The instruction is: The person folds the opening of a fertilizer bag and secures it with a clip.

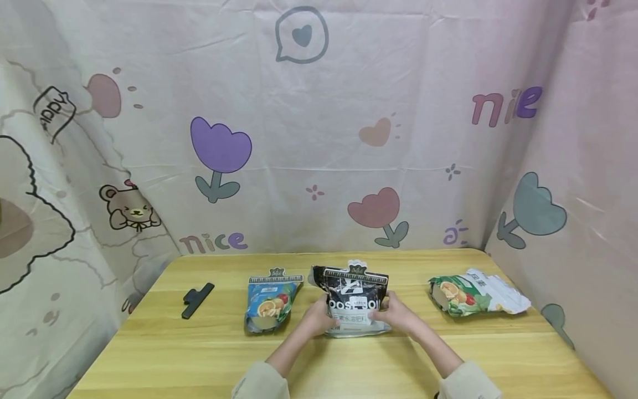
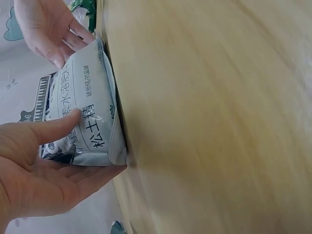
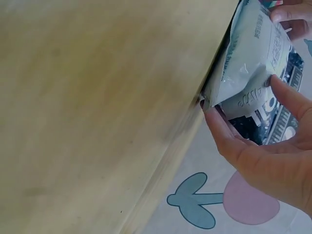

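Black-and-white bag: I see the black-and-white bag [image 1: 355, 305] held between two sets of fingers, its lower edge down at the wooden table [image 1: 369, 366]; how steeply it leans, I cannot tell.
Left hand: on my feed, the left hand [image 1: 317, 317] cups one side, thumb on the printed front, fingers around the edge and parted by the bag's thickness.
Right hand: the right hand [image 1: 397, 315] mirrors it on the opposite side, thumb on the front, fingers behind the edge, likewise spread only as far as the bag allows.
Piano-key clip: the piano-key clip [image 1: 356, 274] spans the bag's top, above both thumbs.
Left of the fingers: a blue bag [image 1: 269, 307] with a matching clip [image 1: 276, 279] lies near; farther out rests a black clip [image 1: 197, 300].
Right of the fingers: a green-and-white bag [image 1: 473, 296] lies well apart.
Risk: a dark corner pokes past the clip on the left-hand side; I judge a hard squeeze could work the clip loose there. Uneven thumb pressure might also tip the soft bag.
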The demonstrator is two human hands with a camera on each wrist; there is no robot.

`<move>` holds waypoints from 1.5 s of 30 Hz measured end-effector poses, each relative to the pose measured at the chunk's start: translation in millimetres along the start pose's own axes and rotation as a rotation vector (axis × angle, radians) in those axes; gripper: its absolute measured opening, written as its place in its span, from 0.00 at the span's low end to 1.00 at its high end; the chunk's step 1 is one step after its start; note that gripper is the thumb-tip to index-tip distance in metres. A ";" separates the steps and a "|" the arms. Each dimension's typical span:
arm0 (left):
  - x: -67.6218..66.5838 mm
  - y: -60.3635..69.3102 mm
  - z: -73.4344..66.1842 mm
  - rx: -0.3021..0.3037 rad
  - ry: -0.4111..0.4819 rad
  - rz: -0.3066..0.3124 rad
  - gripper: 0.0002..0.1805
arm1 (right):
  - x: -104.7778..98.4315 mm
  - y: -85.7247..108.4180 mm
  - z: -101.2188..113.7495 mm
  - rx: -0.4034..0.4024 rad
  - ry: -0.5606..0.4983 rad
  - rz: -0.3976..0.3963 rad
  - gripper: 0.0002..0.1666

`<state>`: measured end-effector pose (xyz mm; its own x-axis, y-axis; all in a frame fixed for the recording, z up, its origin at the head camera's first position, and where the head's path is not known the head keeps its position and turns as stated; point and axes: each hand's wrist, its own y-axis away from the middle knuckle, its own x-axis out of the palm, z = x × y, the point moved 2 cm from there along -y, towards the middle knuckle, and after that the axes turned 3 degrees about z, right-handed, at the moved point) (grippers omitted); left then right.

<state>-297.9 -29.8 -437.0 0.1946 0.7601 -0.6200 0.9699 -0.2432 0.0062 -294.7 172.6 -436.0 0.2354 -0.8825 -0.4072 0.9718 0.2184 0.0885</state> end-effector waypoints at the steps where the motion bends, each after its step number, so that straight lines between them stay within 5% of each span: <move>1: 0.1 0.2 0.6 -0.003 0.003 -0.002 0.38 | 1.2 -0.5 -0.4 -0.009 0.004 0.002 0.47; 10: 2.6 -3.0 3.1 -0.089 0.003 -0.044 0.33 | 5.3 -5.4 -1.8 -0.034 0.164 -0.026 0.42; 18: 6.6 -3.3 2.8 -0.063 -0.080 -0.072 0.44 | 3.9 -7.2 -1.1 -0.024 0.240 -0.019 0.39; 45: 34.1 -28.7 -20.4 -0.091 -0.171 -0.087 0.46 | -26.8 -10.3 -16.0 0.062 0.265 -0.059 0.33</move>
<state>-316.1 15.4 -442.3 0.0889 0.6606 -0.7455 0.9928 -0.1195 0.0125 -311.2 200.7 -440.5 0.1749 -0.7511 -0.6366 0.9846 0.1366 0.1093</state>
